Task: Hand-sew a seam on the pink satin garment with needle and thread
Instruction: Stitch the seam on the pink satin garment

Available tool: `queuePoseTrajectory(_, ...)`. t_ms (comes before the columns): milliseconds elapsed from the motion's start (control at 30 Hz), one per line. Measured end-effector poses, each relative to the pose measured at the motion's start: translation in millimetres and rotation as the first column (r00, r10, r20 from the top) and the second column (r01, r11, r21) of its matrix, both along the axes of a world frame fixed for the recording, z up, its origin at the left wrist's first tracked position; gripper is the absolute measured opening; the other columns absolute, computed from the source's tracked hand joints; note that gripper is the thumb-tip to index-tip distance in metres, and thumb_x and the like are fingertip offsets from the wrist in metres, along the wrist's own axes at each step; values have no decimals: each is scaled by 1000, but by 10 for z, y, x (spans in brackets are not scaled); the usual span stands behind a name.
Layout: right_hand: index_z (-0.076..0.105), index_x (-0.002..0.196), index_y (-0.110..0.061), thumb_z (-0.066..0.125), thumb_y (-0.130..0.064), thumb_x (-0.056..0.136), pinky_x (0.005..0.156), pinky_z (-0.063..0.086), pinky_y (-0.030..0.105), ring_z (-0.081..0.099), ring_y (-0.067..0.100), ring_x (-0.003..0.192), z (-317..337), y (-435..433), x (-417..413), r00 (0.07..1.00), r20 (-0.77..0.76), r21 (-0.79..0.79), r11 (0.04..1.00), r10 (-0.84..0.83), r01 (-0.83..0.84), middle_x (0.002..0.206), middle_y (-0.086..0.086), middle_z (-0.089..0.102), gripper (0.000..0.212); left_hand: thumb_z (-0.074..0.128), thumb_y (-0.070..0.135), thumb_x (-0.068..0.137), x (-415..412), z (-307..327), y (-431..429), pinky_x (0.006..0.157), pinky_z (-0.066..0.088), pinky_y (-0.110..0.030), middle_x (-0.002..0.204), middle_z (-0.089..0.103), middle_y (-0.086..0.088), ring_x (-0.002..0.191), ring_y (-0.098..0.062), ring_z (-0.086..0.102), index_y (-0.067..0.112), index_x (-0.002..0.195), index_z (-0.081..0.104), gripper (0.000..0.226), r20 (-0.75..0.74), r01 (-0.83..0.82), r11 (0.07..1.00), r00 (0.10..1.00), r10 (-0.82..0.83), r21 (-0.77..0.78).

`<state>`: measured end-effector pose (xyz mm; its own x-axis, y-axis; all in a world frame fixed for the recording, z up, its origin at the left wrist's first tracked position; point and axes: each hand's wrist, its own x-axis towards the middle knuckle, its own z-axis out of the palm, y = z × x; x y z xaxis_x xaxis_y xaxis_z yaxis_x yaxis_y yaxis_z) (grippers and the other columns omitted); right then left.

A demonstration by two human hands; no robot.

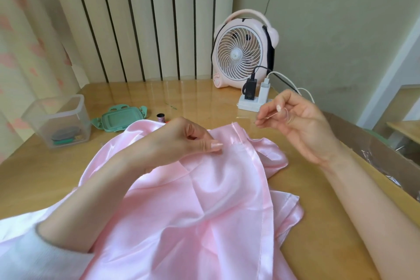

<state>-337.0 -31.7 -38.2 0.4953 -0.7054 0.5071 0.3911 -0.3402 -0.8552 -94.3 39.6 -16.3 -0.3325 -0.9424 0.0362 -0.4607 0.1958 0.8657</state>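
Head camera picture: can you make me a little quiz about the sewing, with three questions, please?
1. True or false: the right hand pinches the needle.
2. What does the left hand hold? A: a cup. B: the pink satin garment. C: scissors.
3. What colour is the fan at the back of the table?
Key: 1 true; 2 B; 3 pink.
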Motion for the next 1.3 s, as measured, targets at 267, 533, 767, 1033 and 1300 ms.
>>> queuePoseTrajectory(267,46,81,-7,68,-21,80,76,53,33,66,29,78,-32,212,304,979,-29,60,978,200,-198,84,14,68,26,70,29,66,-20,3,-4,91,50,-26,88,75,-7,86,-11,68,12,81,76,23,-134,-54,996,990,45,-65)
queuePoseTrajectory(533,57,93,-5,46,6,70,82,52,35,67,30,87,1,161,116,969,-229,-69,994,-96,82,86,16,72,28,78,29,73,18,-11,-2,82,47,-42,86,71,-19,80,-23,60,22,71,76,8,-45,-64,993,997,60,-102)
queuePoseTrajectory(767,73,86,-19,66,-35,73,79,43,22,62,14,88,91,336,243,800,-426,-359,891,-422,278,88,-4,72,21,75,20,78,-10,-26,-3,56,22,-29,62,46,-11,59,-16,33,26,69,75,11,37,-41,988,998,47,-147)
queuePoseTrajectory(1033,72,77,-4,73,-15,72,64,44,14,59,6,63,51,439,397,845,-459,-171,961,-274,218,65,2,69,13,76,31,69,42,45,5,63,33,-27,71,65,-15,68,-18,46,22,71,76,10,-54,-52,983,998,43,-177)
queuePoseTrajectory(1300,70,73,-6,69,-16,66,66,48,18,62,10,66,115,472,397,904,-296,-45,950,-308,309,67,3,70,12,73,30,66,20,94,63,74,40,-29,85,72,-15,74,-21,55,18,79,77,18,-53,15,987,998,-24,-161)
